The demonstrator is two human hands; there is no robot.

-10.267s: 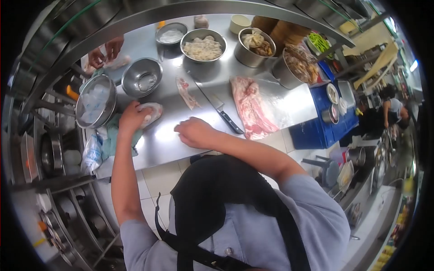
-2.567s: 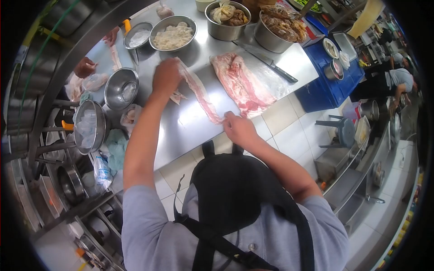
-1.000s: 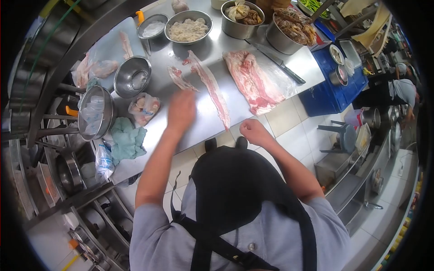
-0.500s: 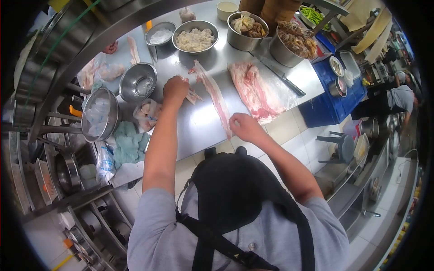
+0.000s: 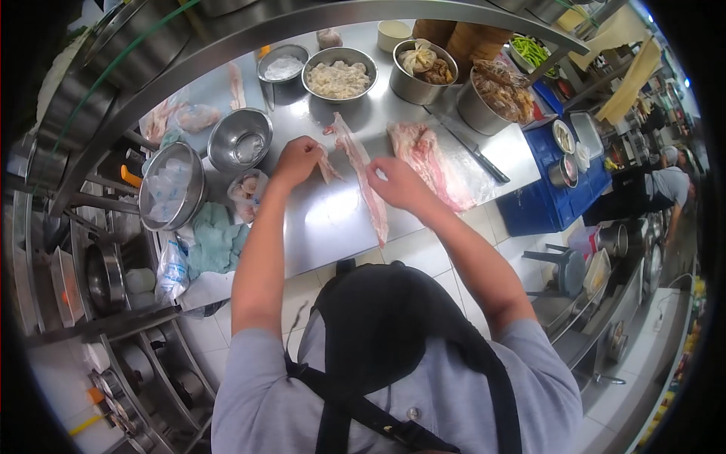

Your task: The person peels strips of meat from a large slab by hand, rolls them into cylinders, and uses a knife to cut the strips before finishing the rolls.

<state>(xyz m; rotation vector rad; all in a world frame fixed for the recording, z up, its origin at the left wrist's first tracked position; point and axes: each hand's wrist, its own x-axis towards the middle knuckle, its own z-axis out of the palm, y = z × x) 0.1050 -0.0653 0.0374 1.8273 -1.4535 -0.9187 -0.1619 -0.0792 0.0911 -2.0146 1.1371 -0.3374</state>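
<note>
Pinched at the upper end of a short meat strip (image 5: 327,166) is my left hand (image 5: 297,161), closed, over the steel table. To its right lies a long pale-pink strip of fatty meat (image 5: 357,170), running down to the table's front edge. My right hand (image 5: 398,184) is beside the middle of this long strip, fingers curled and tips at its right edge; whether they grip anything is hidden. Beyond that hand a large slab of raw meat (image 5: 420,157) rests partly on clear plastic. A knife (image 5: 479,154) with a dark handle lies right of the slab.
An empty steel bowl (image 5: 239,141) and a bag of meat pieces (image 5: 247,191) sit left. A bowl of pale chopped food (image 5: 339,76) and filled pots (image 5: 423,72) stand behind. A green cloth (image 5: 215,238) lies front left; a blue cooler (image 5: 541,198) stands right.
My right hand has moved up and away from the front edge, from the long strip's lower end to its middle. My left hand stays at the short strip. The view has shifted slightly.
</note>
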